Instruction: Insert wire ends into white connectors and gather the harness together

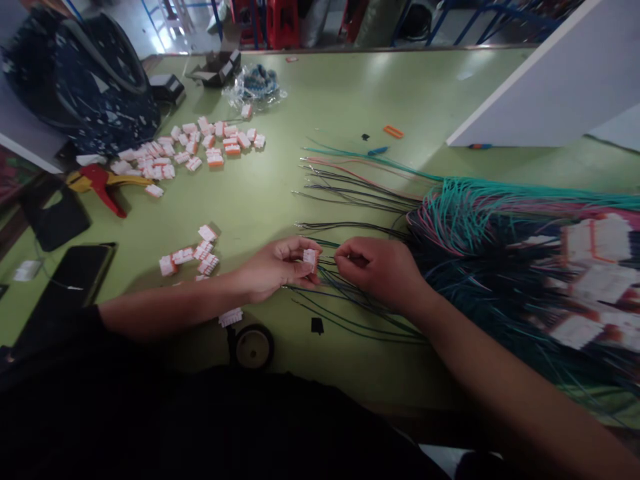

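My left hand [283, 268] is closed around a small white connector housing [309, 257] with orange on it, held upright between thumb and fingers. Just to its right, my right hand [380, 270] pinches a thin wire [327, 258], its tip pointing at the housing. Whether the tip has entered the housing is too small to tell. Other green and dark wires [345, 283] pass beneath and between both hands. Black wires [350, 228] with bare metal terminals lie fanned out behind the hands, their ends pointing left.
Loose connector housings [187, 143] are heaped at the back left, with a smaller group [203, 250] nearer. Red and yellow pliers [103, 187], a black phone [70, 287] and a tape roll [254, 347] lie leftward. A thick wire bundle [465, 213] fills the right; a white panel [550, 80] stands behind.
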### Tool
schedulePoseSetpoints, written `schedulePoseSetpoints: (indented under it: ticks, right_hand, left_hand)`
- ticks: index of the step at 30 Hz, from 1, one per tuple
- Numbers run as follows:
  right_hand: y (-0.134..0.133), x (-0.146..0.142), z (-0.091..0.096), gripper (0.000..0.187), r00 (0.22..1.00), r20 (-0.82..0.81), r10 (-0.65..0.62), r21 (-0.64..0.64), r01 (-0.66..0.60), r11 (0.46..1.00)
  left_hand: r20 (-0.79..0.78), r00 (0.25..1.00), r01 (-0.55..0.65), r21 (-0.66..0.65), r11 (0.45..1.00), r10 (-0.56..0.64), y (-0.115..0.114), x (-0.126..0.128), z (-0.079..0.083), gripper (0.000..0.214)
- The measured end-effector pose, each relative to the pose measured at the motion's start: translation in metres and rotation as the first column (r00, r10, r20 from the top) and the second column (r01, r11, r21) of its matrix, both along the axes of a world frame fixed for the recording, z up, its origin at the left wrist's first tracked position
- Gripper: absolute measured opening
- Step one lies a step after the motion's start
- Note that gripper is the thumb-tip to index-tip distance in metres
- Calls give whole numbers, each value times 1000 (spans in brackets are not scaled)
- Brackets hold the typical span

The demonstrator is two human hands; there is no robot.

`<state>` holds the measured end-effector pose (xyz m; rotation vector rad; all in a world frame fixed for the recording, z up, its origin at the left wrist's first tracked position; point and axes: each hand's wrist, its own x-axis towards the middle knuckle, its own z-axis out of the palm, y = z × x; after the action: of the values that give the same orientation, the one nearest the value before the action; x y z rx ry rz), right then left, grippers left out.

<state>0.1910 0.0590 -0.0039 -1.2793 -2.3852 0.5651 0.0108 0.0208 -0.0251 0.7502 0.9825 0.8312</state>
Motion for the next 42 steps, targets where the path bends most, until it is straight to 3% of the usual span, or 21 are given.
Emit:
schedulePoseSetpoints:
  ticks: [6, 15, 30, 42]
  right_hand:
    - [2, -2, -1, 16, 985, -173, 2, -171, -32, 985]
    - [2, -2, 0, 15, 969, -248, -15, -255, -51, 966]
    - [-1, -3, 0, 16, 972, -234, 15, -230, -70, 971]
    - [-7, -9, -4, 18, 991, -137, -11, -167, -13, 986]
  left_hand:
    - [-60, 998, 5, 69, 998, -1, -1, 2, 7, 26]
    - [-114, 993, 4, 96, 995, 7, -2, 1, 8, 29]
    - [-114, 992, -50, 40, 998, 55, -3, 5, 16, 26]
    - [-135, 991, 24, 94, 995, -11, -2, 1, 5, 35]
